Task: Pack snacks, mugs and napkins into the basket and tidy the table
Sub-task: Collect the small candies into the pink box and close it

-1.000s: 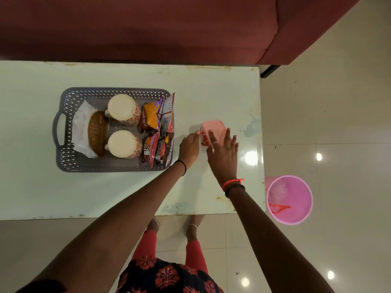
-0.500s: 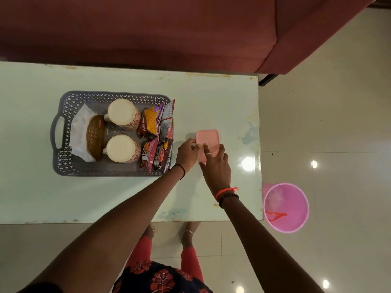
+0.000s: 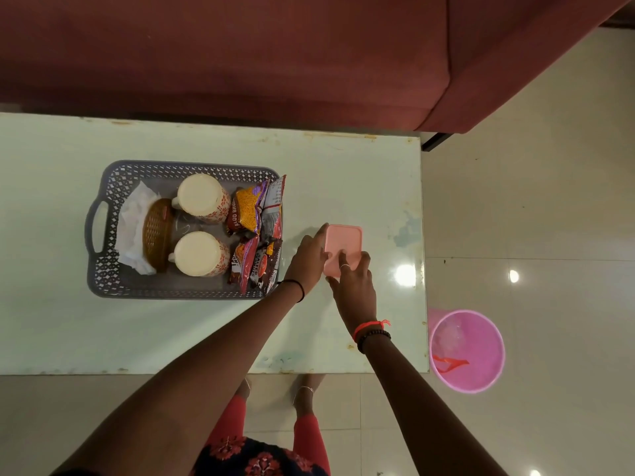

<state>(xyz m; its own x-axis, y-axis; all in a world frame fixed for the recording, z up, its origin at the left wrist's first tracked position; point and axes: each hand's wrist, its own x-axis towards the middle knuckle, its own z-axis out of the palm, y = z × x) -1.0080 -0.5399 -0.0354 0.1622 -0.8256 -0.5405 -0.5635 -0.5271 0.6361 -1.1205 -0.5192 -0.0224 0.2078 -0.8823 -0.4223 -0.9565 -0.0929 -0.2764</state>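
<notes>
A grey lattice basket (image 3: 113, 180) stands on the pale green table (image 3: 213, 324). In it lie white napkins (image 3: 132, 218), a brown woven piece (image 3: 158, 235), two patterned mugs (image 3: 202, 197) (image 3: 199, 254) and several snack packets (image 3: 256, 218). To the basket's right a pink square box (image 3: 345, 240) sits on the table. My left hand (image 3: 307, 257) grips the box's left side. My right hand (image 3: 352, 286) presses on its lid from the near edge.
A dark red sofa (image 3: 240, 56) runs along the table's far side. A pink bin (image 3: 467, 350) with a red scrap inside stands on the tiled floor just past the table's right edge. My feet show under the near edge.
Both hands have closed in on the pink box. The red bit seen beside the box a second ago is no longer visible. The view shifted slightly.
</notes>
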